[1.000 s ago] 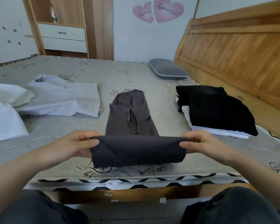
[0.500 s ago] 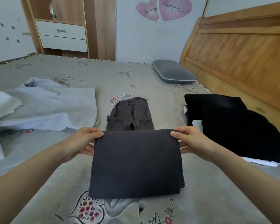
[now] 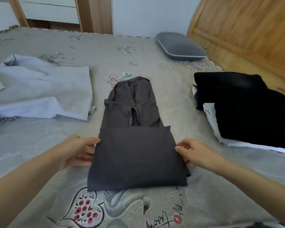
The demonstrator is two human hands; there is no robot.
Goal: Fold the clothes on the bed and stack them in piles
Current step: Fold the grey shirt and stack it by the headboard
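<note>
Since a moment ago we have laid the lifted fold flat over the dark grey garment (image 3: pixel 135 153) mid-bed. Our left hand (image 3: pixel 79 150) and right hand (image 3: pixel 194 153) pinch its side edges, fingers curled, beside the black pile (image 3: pixel 247 109).

A grey pillow (image 3: pixel 179 46) lies beside the wooden headboard (image 3: pixel 247 28); white drawers (image 3: pixel 51 10) behind.

My left hand (image 3: pixel 77 151): bare, no ring, no glove. My right hand (image 3: pixel 197 153): bare, likewise unadorned. Both my forearms: uncovered from wrist to frame edge, no sleeve, watch or band visible. Fingernails short, unpainted as far as shown.
</note>
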